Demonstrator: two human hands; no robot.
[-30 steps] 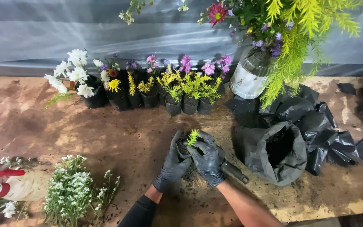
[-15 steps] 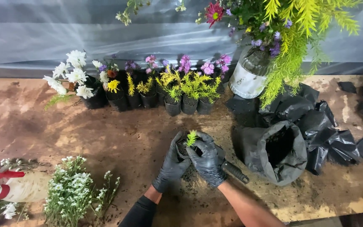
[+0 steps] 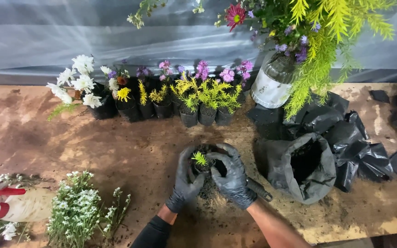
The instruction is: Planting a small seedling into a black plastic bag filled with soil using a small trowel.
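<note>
Both my hands wear black gloves and close around a small black nursery bag of soil [image 3: 206, 166] at the table's front middle. A short yellow-green seedling [image 3: 200, 159] stands in it. My left hand [image 3: 185, 178] cups the bag's left side. My right hand [image 3: 232, 175] wraps its right side, with the fingers pressing on the soil beside the seedling. A dark tool handle [image 3: 259, 188] lies on the table just under my right wrist.
A row of small black bags with yellow-green plants [image 3: 207, 98] and flowers [image 3: 86, 85] lines the back. An open black soil bag [image 3: 302, 165] and loose black plastic [image 3: 368, 151] lie right. A glass jar [image 3: 274, 82] of foliage stands behind. White-flowered stems [image 3: 76, 206] lie front left.
The seedling has shifted left and sits lower in the bag. My right hand has moved over the soil to its right, and my left hand now grips the bag's side.
</note>
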